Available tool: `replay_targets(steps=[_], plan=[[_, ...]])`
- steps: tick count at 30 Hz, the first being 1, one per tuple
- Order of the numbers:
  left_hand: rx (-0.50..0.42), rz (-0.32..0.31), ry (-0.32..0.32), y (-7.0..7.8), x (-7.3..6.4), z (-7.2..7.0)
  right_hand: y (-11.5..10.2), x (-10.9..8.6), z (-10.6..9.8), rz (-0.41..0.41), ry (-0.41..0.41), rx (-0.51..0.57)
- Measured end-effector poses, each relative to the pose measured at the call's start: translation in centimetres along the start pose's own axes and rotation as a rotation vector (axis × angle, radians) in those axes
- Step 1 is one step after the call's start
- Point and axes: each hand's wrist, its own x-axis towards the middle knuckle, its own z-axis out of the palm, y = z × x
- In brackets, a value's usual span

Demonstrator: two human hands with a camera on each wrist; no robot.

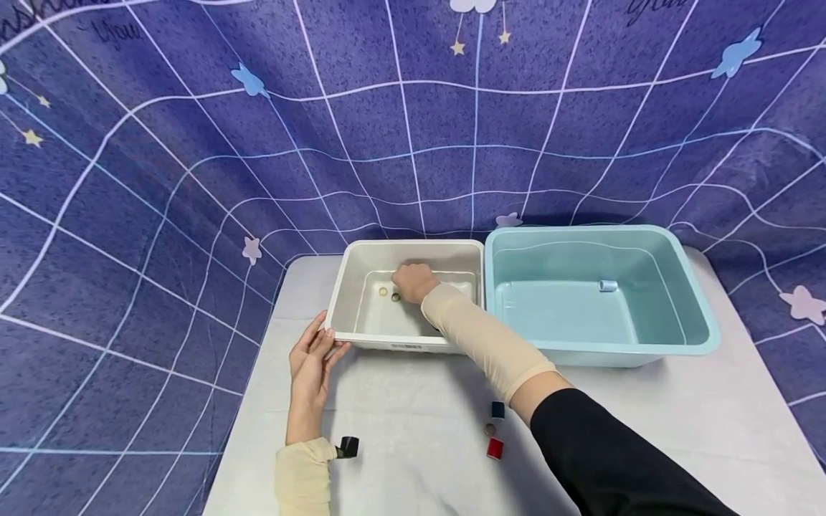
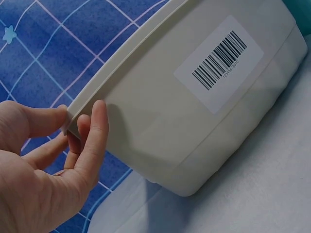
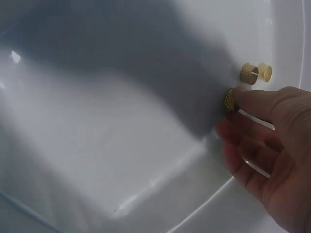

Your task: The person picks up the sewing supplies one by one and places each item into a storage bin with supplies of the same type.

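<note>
My left hand [image 1: 311,369] holds the near left corner of an off-white plastic bin [image 1: 413,342], thumb over the rim [image 2: 92,94] and fingers below it. My right hand [image 1: 416,282] reaches down inside this bin. Between its thumb and fingertips it pinches a small gold dimpled ring [image 3: 229,100], like a metal bushing, which the hand hides in the head view. Just beyond the fingertips, a second gold dimpled ring [image 3: 249,74] with a slit lies on the bin floor beside a pale yellow ring [image 3: 265,72].
A light blue bin [image 1: 568,349] stands right beside the off-white one, with a small pale blue cylinder [image 1: 607,286] inside. On the white table lie a black curved piece [image 1: 348,447], a dark blue piece [image 1: 497,410], a brownish round piece [image 1: 490,429] and a red piece [image 1: 495,448].
</note>
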Motion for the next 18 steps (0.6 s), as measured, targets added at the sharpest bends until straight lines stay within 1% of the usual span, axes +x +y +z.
replay_targets(steps=[7,10,14,18], plan=[[-0.002,-0.003,-0.009,-0.3,0.1,0.1,0.8,-0.5,-1.3,0.020,0.012,0.036],[0.001,-0.002,-0.013,-0.3,0.1,0.2,1.0,-0.8,-2.3,0.018,0.017,0.082],[0.001,0.000,-0.011,0.0,-0.1,0.1,0.8,-1.7,-4.5,-0.014,0.018,0.146],[0.001,-0.004,-0.012,0.1,-0.1,0.2,0.6,-2.9,-7.0,-0.059,0.012,0.165]])
